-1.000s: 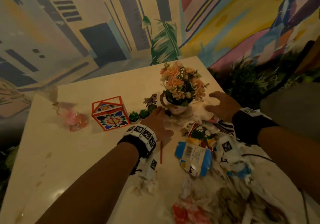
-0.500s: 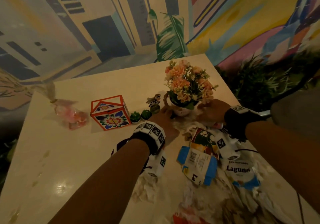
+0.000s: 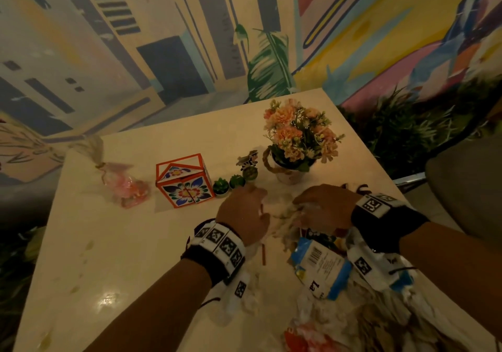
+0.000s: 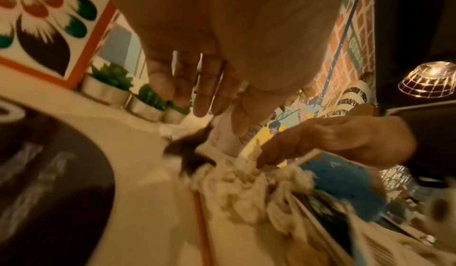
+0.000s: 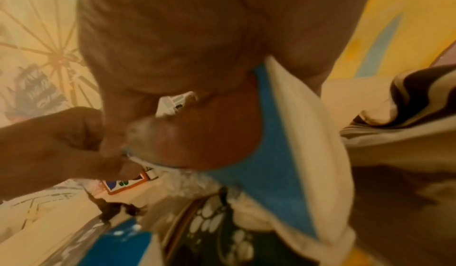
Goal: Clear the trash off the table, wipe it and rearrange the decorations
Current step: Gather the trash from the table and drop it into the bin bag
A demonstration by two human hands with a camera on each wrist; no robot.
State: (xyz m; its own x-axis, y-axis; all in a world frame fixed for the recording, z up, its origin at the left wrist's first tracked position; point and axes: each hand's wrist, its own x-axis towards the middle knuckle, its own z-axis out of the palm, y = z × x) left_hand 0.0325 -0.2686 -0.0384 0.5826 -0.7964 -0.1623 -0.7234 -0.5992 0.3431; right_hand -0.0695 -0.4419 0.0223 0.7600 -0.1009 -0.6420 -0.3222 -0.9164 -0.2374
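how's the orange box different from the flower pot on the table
The orange-framed box is angular with flat sides; the flower pot is round with a rope handle. The box carries painted flowers on its panels, while the pot holds a three-dimensional peach bouquet rising above it. The box stands apart from the mess; the pot stands right behind the crumpled tissue near the right hand. Both stand upright on the table.

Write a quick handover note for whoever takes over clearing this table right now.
Left hand: open, fingers against the crumpled white tissue pile.
Right hand: fingers curled into that pile, gathering it.
Blue-and-white wrapper and more plastic trash lie toward the near right of the cream table.
Decorations sit behind: peach flower pot, three small green succulents, orange-framed floral box, pink cellophane bag.
Done: nothing cleared yet.
Left: remove trash, wipe stains, rearrange decorations.
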